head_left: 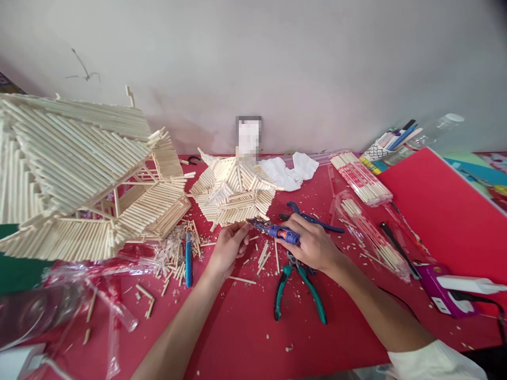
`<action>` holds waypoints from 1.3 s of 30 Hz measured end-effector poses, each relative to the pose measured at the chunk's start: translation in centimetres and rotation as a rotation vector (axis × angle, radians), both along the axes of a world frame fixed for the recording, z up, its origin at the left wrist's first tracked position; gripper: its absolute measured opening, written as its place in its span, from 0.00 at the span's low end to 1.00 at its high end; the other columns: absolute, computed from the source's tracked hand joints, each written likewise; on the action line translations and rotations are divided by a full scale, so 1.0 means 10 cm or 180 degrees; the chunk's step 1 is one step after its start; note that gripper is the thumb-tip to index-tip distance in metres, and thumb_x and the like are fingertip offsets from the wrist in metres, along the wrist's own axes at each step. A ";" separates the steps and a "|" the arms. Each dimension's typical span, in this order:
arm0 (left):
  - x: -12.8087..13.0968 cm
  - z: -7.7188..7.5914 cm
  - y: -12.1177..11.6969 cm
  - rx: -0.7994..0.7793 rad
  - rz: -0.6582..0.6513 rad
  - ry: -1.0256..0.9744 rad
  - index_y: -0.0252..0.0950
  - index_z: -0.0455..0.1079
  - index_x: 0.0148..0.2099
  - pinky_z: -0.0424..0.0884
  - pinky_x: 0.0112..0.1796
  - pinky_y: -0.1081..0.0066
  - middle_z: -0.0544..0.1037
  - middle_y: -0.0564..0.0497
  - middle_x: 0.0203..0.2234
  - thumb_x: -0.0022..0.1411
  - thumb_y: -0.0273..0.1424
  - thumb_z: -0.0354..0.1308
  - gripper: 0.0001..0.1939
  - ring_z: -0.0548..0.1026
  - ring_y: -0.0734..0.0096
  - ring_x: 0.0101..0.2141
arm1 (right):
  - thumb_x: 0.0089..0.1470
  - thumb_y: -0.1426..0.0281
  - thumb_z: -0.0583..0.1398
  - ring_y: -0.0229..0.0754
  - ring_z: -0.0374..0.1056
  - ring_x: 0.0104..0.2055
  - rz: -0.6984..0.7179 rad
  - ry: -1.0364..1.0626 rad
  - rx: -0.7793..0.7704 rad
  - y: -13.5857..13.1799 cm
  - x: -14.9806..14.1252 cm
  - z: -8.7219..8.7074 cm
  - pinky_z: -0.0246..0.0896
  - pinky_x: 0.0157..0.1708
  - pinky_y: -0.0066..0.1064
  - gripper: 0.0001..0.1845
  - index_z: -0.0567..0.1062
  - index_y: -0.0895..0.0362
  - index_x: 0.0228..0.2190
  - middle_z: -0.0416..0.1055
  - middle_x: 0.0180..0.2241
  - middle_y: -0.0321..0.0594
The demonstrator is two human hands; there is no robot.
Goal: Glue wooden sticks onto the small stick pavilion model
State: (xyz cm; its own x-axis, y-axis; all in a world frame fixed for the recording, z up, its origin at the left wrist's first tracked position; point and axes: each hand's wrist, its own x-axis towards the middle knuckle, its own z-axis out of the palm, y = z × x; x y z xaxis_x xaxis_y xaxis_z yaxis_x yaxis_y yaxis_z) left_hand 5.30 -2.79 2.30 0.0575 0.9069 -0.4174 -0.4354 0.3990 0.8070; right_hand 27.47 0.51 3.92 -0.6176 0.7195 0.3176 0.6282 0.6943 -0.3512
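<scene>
My right hand (315,243) is wrapped round a blue hot glue gun (281,233), its nozzle pointing left. At that nozzle, my left hand (232,245) is closed in a pinch; what its fingertips hold is too small to make out. Just behind them stands a small roofed model (233,192) built of pale wooden sticks. Cut sticks (263,253) lie loose between my hands. Green-handled pliers (280,295) rest open below the glue gun, and a blue-handled tool (320,222) lies partly hidden behind my right hand.
A larger stick building (87,158) fills the left, with a blue pen (188,258) and stick offcuts (170,269) beside it. White tissue (283,171) lies at the back. Packs of sticks (362,177), a purple power strip (439,290) and a red board (443,206) occupy the right.
</scene>
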 end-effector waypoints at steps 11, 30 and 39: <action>0.00 -0.04 0.00 0.0020 -0.0063 0.0064 0.34 0.68 0.38 0.41 0.16 0.79 0.64 0.61 0.17 0.50 0.48 0.69 0.24 0.53 0.86 0.14 | 0.67 0.59 0.55 0.44 0.69 0.34 -0.0098 0.0043 -0.0093 0.01 -0.01 0.03 0.60 0.30 0.31 0.14 0.68 0.54 0.33 0.69 0.33 0.41; 0.01 -0.02 0.00 0.0006 0.0061 0.0072 0.34 0.67 0.36 0.43 0.16 0.79 0.66 0.60 0.18 0.48 0.46 0.71 0.24 0.54 0.86 0.14 | 0.67 0.60 0.56 0.42 0.68 0.31 -0.0076 0.0253 -0.0147 0.02 -0.02 0.05 0.57 0.28 0.31 0.13 0.69 0.54 0.32 0.68 0.31 0.39; 0.02 -0.04 0.00 0.0023 0.0047 0.0074 0.35 0.67 0.35 0.43 0.16 0.79 0.66 0.61 0.18 0.49 0.46 0.70 0.23 0.54 0.87 0.14 | 0.67 0.59 0.55 0.42 0.67 0.29 -0.0170 0.0234 -0.0213 0.02 -0.03 0.05 0.57 0.27 0.31 0.15 0.68 0.53 0.31 0.67 0.30 0.39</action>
